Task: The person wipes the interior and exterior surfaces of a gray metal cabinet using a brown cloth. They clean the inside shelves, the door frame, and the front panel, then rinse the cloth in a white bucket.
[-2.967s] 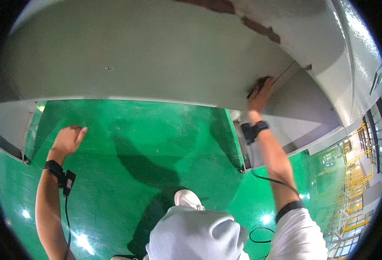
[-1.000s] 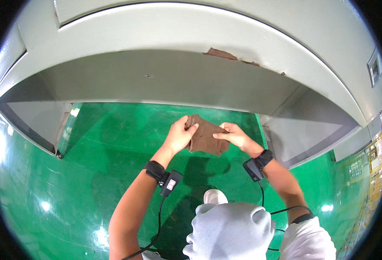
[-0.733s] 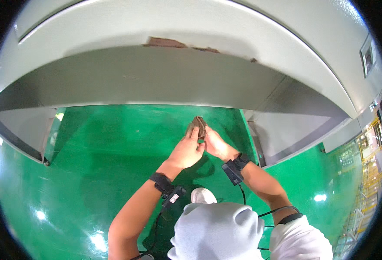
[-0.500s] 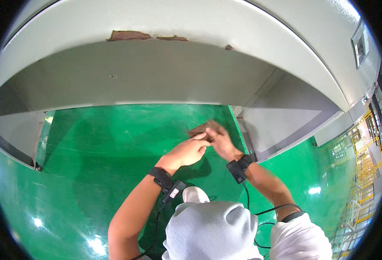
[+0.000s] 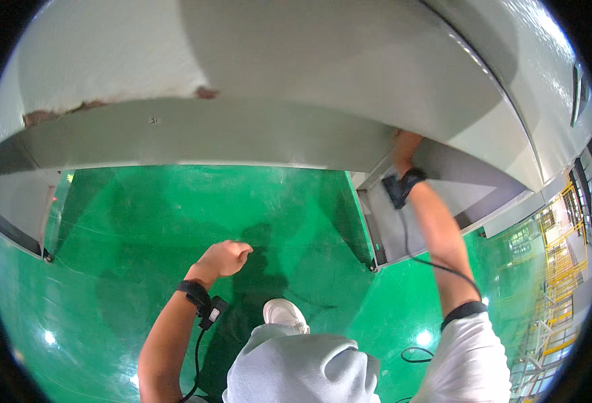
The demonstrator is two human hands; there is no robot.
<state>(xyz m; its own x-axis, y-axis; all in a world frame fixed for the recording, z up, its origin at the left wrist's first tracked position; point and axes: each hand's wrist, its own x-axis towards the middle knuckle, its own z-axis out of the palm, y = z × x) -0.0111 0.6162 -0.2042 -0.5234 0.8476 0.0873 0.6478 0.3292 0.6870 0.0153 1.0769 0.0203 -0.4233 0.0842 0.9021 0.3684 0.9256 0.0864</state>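
My right hand (image 5: 406, 145) is raised against the grey wall panel (image 5: 296, 60), just under the edge of its overhanging ledge (image 5: 242, 138). Its fingers are partly hidden there, so I cannot see whether it holds the brown sheet. A black wrist band with a cable sits on that forearm. My left hand (image 5: 226, 258) hangs lower over the green floor (image 5: 141, 215), fingers curled into a loose fist with nothing visible in it, also with a black wrist band. Brown rough patches (image 5: 54, 115) run along the wall's lower edge at the left.
My white shoe (image 5: 284, 314) stands on the glossy green floor. A grey recessed frame (image 5: 383, 228) stands to the right of the green bay. Yellow railings (image 5: 558, 262) lie at the far right. A black cable loops on the floor (image 5: 413, 354).
Both hands held and folded a brown sheet at chest height. Now they have parted: the right hand has gone up to the wall and the left has dropped, curled.
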